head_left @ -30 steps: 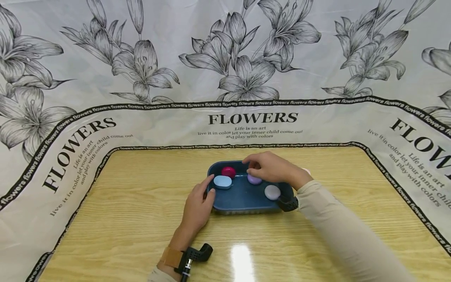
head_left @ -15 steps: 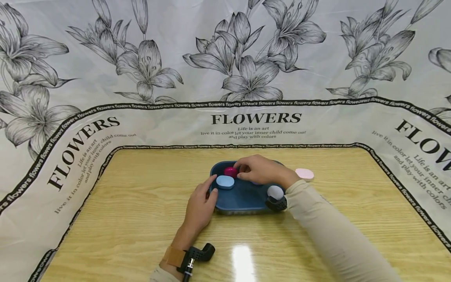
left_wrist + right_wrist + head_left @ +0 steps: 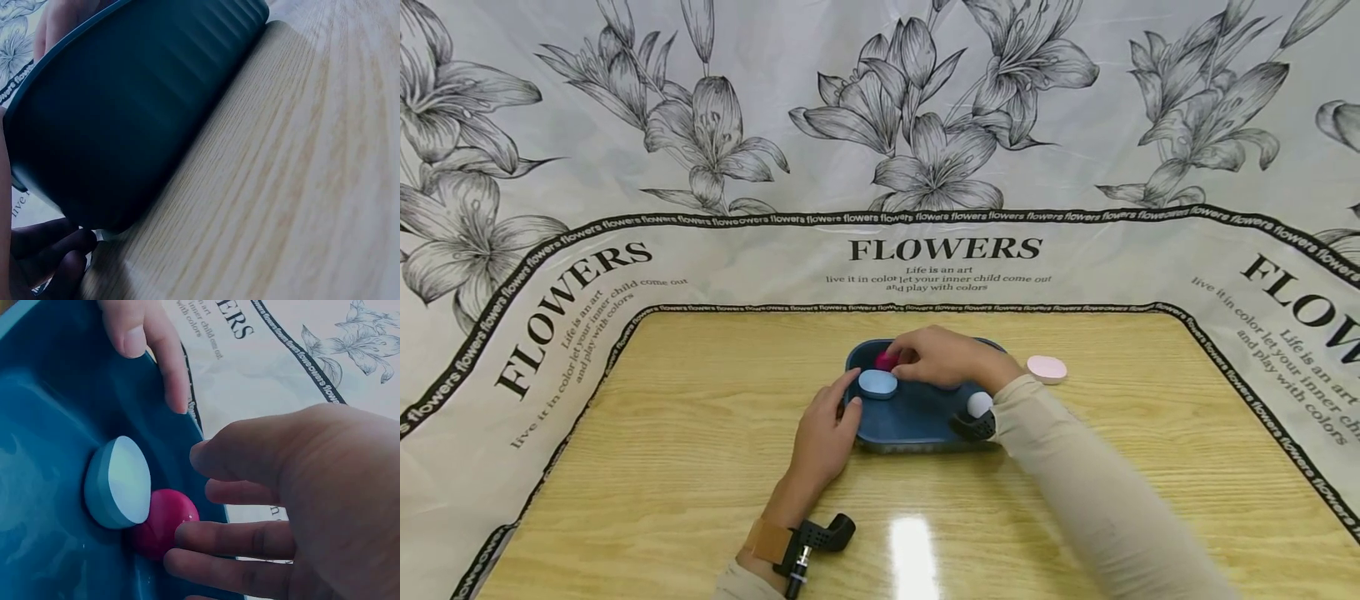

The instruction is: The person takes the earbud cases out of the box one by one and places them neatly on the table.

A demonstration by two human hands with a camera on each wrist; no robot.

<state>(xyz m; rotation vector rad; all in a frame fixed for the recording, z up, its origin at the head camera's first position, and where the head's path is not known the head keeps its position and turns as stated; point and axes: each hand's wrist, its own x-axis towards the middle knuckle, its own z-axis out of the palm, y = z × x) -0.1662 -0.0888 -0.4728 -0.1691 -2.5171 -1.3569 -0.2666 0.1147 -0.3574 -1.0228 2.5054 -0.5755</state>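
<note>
On the table stands a dark-blue tray point(image 3: 910, 423) with rounded corners. My left hand point(image 3: 822, 429) grips its left end, thumb and forefinger over the rim and the other fingers outside, low by the wall in the left wrist view. Inside, my right hand point(image 3: 946, 358) reaches to the far left corner. Its straight fingertips touch a magenta, rounded, soap-like piece point(image 3: 164, 519), while the thumb stays apart from it. Against that piece leans a light-blue oval one point(image 3: 119, 484). A whitish oval piece point(image 3: 979, 405) lies at the tray's right. The purple piece is hidden behind my right hand.
A pale pink oval piece point(image 3: 1047, 369) lies on the wooden table point(image 3: 700, 467) right of the tray. A flower-printed cloth point(image 3: 925, 267) hangs behind and along both sides of the table.
My right hand has moved left, from above the purple piece to the magenta one. The pink piece has come into full view. My left hand has kept its place on the tray.
</note>
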